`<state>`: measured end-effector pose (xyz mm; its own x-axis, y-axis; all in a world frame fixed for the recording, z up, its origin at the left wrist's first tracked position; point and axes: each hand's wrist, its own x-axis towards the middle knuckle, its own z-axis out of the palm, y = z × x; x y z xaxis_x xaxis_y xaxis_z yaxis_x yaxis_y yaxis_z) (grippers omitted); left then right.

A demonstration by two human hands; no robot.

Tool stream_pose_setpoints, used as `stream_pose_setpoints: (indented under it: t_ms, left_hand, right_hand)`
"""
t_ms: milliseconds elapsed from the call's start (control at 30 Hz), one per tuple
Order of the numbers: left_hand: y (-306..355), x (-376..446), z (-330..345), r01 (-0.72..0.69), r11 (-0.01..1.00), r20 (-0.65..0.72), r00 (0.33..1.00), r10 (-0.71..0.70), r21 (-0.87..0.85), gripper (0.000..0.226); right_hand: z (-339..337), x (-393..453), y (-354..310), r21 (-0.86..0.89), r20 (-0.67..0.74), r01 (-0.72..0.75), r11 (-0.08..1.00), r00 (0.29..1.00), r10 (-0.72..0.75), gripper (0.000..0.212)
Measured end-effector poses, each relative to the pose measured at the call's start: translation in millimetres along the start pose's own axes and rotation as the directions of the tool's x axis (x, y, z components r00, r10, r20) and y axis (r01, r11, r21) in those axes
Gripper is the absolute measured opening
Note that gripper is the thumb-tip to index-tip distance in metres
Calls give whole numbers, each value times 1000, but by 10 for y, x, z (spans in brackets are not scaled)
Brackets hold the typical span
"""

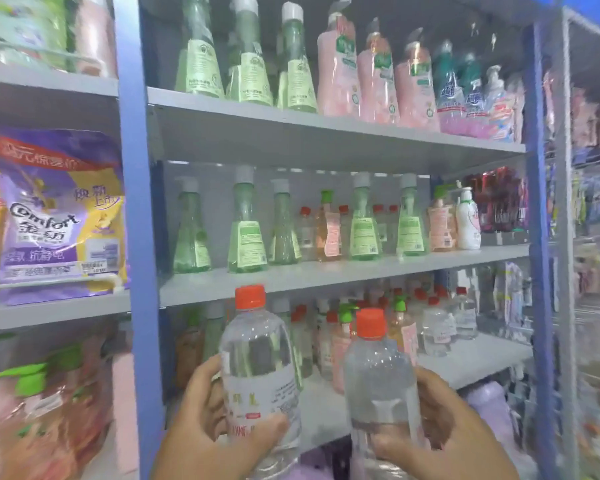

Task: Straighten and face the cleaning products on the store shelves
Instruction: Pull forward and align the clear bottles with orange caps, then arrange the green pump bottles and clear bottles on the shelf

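The left hand (205,420) gripped one clear bottle (260,372) and the right hand (444,431) gripped another (378,386). Both stood upright before the lowest shelf's (471,362) front edge.

We have both hands raised in front of us, low in the view, forearms coming up from the bottom edge. Our left hand (205,414) is curled round a bottle (258,368), thumb across its front near the base and fingers wrapped behind on the left side. Our right hand (440,427) grips a second bottle (381,393), thumb lying across its lower front, fingers behind on the right. The two hands sit at about the same height, close beside each other but apart.
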<state>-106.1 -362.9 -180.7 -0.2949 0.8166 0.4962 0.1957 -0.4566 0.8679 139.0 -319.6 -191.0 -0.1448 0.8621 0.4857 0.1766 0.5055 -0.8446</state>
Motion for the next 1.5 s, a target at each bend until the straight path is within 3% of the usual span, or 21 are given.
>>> stream_pose_setpoints:
  t_ms: [100, 233, 333, 400, 467, 600, 833, 933, 1033, 1133, 1333, 1433, 1500]
  left_hand:
    - [296, 319, 345, -69, 998, 32, 997, 69, 0, 98]
    - [596, 939, 698, -132, 988, 56, 990, 128, 78, 71]
    - [703, 1481, 918, -179, 968, 107, 981, 162, 176, 93]
    - [667, 1878, 1132, -183, 961, 102, 981, 164, 208, 101]
    - [611, 2255, 1374, -158, 958, 84, 986, 141, 238, 98]
    - [413, 2986, 1753, -116, 942, 57, 993, 104, 314, 68]
    - [14, 3677, 1959, 22, 915, 46, 998, -44, 403, 76]
    - [-4, 3766, 1962, 51, 851, 87, 990, -113, 523, 88]
    - [-18, 3836, 1993, 32, 747, 79, 991, -112, 664, 69]
    - [-87, 3933, 2071, 55, 729, 40, 993, -112, 682, 59]
    - [-90, 3882, 2160, 27, 556, -8, 999, -37, 831, 68]
    - [27, 3794, 1985, 77, 519, -107, 994, 29, 851, 79]
    - [207, 3715, 1698, 74, 555, -182, 973, 143, 829, 62]
  right_hand:
    - [-554, 392, -35, 18, 54, 70, 997, 996, -71, 75]
    - [-896, 1095, -175, 16, -12, 109, 994, 994, -109, 75]
    - [-1130, 1712, -245, -12, -99, 144, 989, 985, -145, 70]
    - [-1237, 2160, -217, -80, -134, 162, 984, 976, -172, 77]
    - [-1323, 2604, -147, -118, -174, 162, 980, 968, -181, 84]
    - [-1498, 3311, 73, -163, -223, 112, 980, 964, -147, 88]
    - [-1682, 4067, 614, -141, -190, 23, 990, 981, -49, 65]
    - [-1673, 4238, 804, -190, -144, 18, 982, 989, -46, 60]
    - [-1688, 4375, 901, -227, -67, 25, 974, 997, -41, 53]
    - [-1665, 4485, 931, -306, 5, 59, 950, 998, -61, 45]
    - [-1609, 4593, 984, -463, -1, 118, 878, 991, -134, 33]
    - [-1601, 4583, 962, -546, -41, 133, 827, 982, -185, 58]
    - [-1594, 4561, 840, -598, -125, 175, 782, 944, -307, 77]
